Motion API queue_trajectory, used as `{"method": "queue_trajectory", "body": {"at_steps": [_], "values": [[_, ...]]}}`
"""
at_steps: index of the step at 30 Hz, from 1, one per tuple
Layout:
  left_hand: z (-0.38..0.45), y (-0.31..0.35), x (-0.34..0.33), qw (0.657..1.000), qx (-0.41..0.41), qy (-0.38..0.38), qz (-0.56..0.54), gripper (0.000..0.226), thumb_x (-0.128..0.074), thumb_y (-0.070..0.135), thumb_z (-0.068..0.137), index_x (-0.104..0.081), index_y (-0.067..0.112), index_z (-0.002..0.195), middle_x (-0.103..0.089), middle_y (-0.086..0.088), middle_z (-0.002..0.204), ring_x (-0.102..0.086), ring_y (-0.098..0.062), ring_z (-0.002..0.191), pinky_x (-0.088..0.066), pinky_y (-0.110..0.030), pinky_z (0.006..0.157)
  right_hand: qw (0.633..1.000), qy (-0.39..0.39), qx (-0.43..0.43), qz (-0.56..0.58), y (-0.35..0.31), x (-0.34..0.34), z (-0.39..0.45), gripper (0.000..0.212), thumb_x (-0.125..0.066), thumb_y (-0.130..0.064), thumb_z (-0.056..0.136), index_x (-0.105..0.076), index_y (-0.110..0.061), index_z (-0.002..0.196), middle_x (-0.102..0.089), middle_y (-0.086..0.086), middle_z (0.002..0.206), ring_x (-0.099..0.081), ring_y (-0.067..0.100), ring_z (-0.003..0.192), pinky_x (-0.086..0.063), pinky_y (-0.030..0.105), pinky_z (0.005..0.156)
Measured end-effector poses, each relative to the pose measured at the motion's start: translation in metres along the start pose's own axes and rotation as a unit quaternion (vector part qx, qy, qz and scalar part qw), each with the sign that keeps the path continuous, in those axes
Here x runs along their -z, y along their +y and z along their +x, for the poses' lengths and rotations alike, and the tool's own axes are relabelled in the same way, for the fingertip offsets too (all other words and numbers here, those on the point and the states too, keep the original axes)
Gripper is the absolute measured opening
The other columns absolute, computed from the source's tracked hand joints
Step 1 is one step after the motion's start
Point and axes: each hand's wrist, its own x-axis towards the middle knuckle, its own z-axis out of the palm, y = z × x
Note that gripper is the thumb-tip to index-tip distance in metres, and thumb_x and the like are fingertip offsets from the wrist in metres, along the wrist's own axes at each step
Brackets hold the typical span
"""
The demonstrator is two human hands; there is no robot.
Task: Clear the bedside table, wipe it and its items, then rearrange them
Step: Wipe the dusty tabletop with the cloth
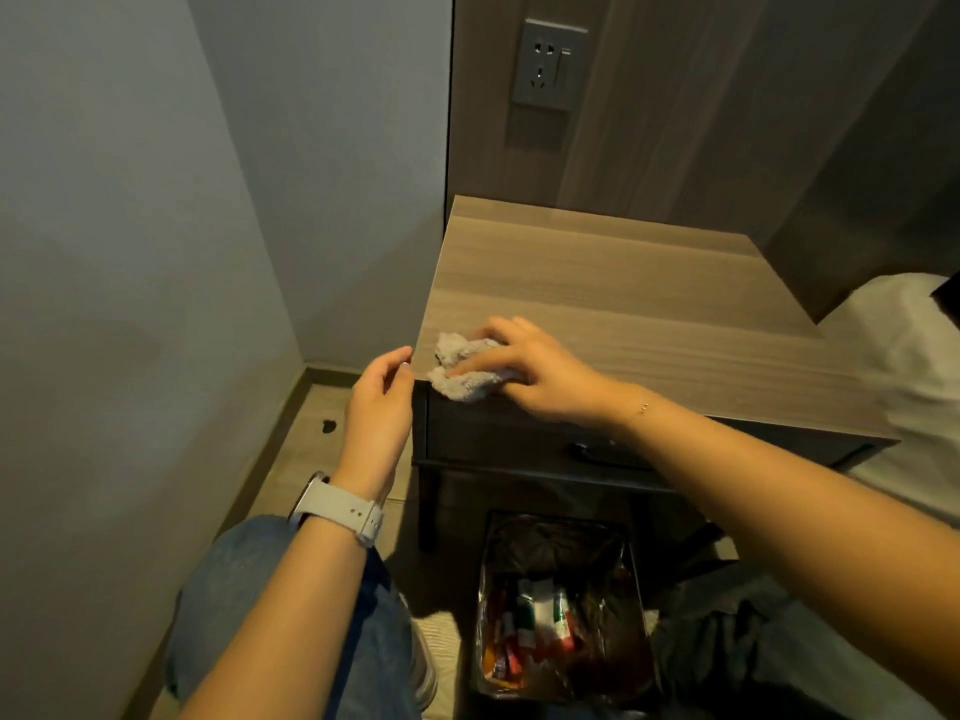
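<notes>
The bedside table (623, 283) has a light wood-grain top and a dark drawer front below. A crumpled pale cloth (462, 374) lies at the top's front left corner, partly over the edge. My right hand (524, 374) lies on the cloth with fingers spread flat, pressing it onto the wood. My left hand (379, 407) hovers just off the table's left front corner, fingers relaxed and slightly curled, holding nothing. A white watch sits on my left wrist.
A lined waste bin (561, 605) with colourful packets stands on the floor in front of the table. White bedding (914, 366) borders the table on the right. A wall socket (548, 62) is on the panel behind. A grey wall closes the left side.
</notes>
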Motion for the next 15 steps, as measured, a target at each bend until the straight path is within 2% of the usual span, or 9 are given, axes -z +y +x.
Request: {"method": "queue_trajectory", "body": {"at_steps": [2,3,5,7,9,10,12,15], "values": [[-0.009,0.004,0.001,0.994,-0.064,0.002,0.091,0.03,-0.045,0.021,0.101,-0.055,0.023,0.129,-0.055,0.014,0.119,-0.051,-0.001,0.109,-0.042,-0.015,0.09,0.998,-0.044,-0.018,0.028,0.007,0.014,-0.036,0.05,-0.053,0.005,0.084,-0.067,-0.028,0.118,-0.045,-0.002,0.126,-0.039,0.016,0.12,-0.029,0.027,0.104],[-0.013,0.005,0.0,0.984,-0.104,0.007,0.141,0.031,-0.045,0.02,0.1,-0.056,0.022,0.129,-0.054,0.013,0.121,-0.05,0.0,0.109,-0.04,-0.013,0.089,0.996,-0.074,-0.033,0.034,0.009,0.022,-0.054,0.049,-0.054,0.005,0.084,-0.068,-0.028,0.117,-0.045,-0.004,0.124,-0.039,0.013,0.118,-0.03,0.025,0.103],[-0.018,0.005,-0.007,0.962,-0.171,0.019,0.212,0.031,-0.046,0.018,0.099,-0.058,0.021,0.128,-0.053,0.006,0.13,-0.046,-0.008,0.12,-0.036,-0.02,0.101,0.991,-0.106,-0.061,0.049,0.009,0.034,-0.082,0.046,-0.056,0.004,0.086,-0.068,-0.027,0.117,-0.046,-0.004,0.12,-0.041,0.005,0.114,-0.032,0.016,0.098],[-0.021,0.006,-0.019,0.946,-0.196,0.008,0.256,0.031,-0.047,0.019,0.099,-0.059,0.022,0.127,-0.051,0.004,0.137,-0.039,-0.014,0.13,-0.028,-0.028,0.108,0.994,-0.027,-0.078,0.074,0.011,0.043,-0.094,0.044,-0.056,0.005,0.087,-0.068,-0.024,0.118,-0.047,-0.002,0.117,-0.043,0.005,0.109,-0.034,0.012,0.094],[-0.025,0.006,-0.029,0.938,-0.2,-0.009,0.284,0.031,-0.047,0.021,0.098,-0.06,0.023,0.127,-0.05,0.003,0.14,-0.037,-0.017,0.132,-0.027,-0.037,0.111,0.989,0.093,-0.101,0.049,0.027,0.049,-0.091,0.046,-0.053,0.008,0.086,-0.067,-0.02,0.12,-0.046,0.001,0.118,-0.043,0.01,0.11,-0.035,0.018,0.097],[-0.026,0.006,-0.032,0.933,-0.202,-0.01,0.297,0.031,-0.048,0.021,0.098,-0.06,0.022,0.126,-0.05,0.002,0.141,-0.037,-0.018,0.132,-0.027,-0.04,0.112,0.985,0.123,-0.122,0.025,0.036,0.05,-0.089,0.046,-0.053,0.007,0.086,-0.066,-0.019,0.121,-0.046,0.003,0.119,-0.043,0.014,0.112,-0.036,0.023,0.099],[-0.026,0.002,-0.032,0.928,-0.205,0.001,0.31,0.031,-0.048,0.019,0.098,-0.062,0.018,0.125,-0.05,0.0,0.141,-0.037,-0.018,0.133,-0.027,-0.039,0.112,0.977,0.129,-0.168,-0.022,0.051,0.039,-0.087,0.044,-0.053,0.003,0.087,-0.063,-0.019,0.124,-0.047,0.006,0.121,-0.043,0.023,0.115,-0.036,0.032,0.1],[-0.022,-0.001,-0.027,0.927,-0.209,0.005,0.313,0.031,-0.048,0.016,0.098,-0.062,0.015,0.126,-0.052,0.0,0.139,-0.038,-0.016,0.131,-0.025,-0.027,0.109,0.981,0.099,-0.164,-0.037,0.048,0.018,-0.105,0.049,-0.051,0.005,0.084,-0.064,-0.021,0.122,-0.047,0.002,0.116,-0.045,0.026,0.11,-0.035,0.031,0.093]]}}
